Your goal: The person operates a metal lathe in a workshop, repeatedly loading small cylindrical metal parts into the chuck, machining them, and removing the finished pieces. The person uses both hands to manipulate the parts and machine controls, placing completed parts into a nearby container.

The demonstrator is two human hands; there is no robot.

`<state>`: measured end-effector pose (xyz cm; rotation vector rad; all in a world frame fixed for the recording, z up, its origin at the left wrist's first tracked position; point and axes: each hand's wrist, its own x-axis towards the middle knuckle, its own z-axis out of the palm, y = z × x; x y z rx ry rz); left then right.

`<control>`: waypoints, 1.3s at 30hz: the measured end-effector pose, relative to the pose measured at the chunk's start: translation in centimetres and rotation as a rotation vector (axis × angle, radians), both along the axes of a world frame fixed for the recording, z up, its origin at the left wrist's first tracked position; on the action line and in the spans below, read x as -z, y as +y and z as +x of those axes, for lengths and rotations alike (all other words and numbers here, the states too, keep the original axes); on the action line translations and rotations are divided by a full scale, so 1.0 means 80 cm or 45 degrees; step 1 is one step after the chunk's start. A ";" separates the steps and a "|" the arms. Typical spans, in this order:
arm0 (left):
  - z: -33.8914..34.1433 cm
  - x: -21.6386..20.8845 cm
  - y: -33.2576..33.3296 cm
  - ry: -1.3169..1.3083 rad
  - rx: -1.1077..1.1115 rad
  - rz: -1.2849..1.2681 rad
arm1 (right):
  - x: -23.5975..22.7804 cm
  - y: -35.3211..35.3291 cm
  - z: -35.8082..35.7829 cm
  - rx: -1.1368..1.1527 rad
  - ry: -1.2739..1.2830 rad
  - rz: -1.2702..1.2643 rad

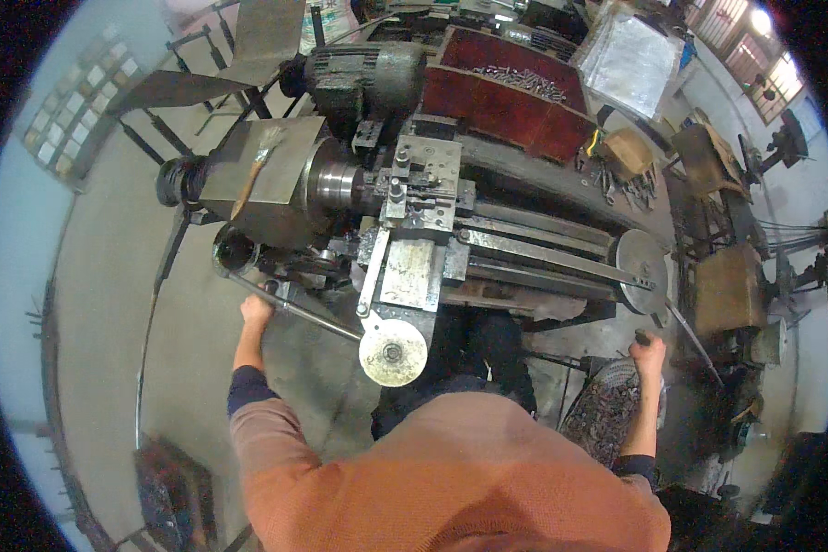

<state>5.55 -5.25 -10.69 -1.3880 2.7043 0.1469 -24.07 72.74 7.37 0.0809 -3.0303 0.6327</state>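
Observation:
A small metal lathe stands before me, its bright round chuck (337, 184) facing the tool block (423, 179) on the slide. My left hand (258, 311) is closed around a short dark handle (270, 287) below the headstock, beside a long steel lever rod (308, 317). That rod reaches toward a pale round disc (393, 352) at the near end of the cross slide. Off to the right, my right hand (649, 353) is wrapped around a dark handle (642, 338) below the grey wheel (641, 271) at the bed's end.
Behind the lathe, a red bin (506, 110) holds many small metal parts (524, 83) near a dark motor (363, 78). A brush (258, 170) lies on the headstock cover. Hand tools (630, 189) lie at the right. Metal chips (603, 414) fill a container below my right hand.

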 end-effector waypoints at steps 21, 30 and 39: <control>0.256 -0.301 -0.044 0.455 -0.328 -0.540 | -0.171 -0.653 0.006 -1.549 0.329 0.087; 0.266 -0.262 -0.064 -0.069 -0.706 -0.584 | -0.162 -0.665 0.002 -1.489 0.190 0.174; 0.233 -0.277 0.058 -0.018 -0.628 -0.411 | -0.156 -0.670 -0.004 -1.528 0.185 0.258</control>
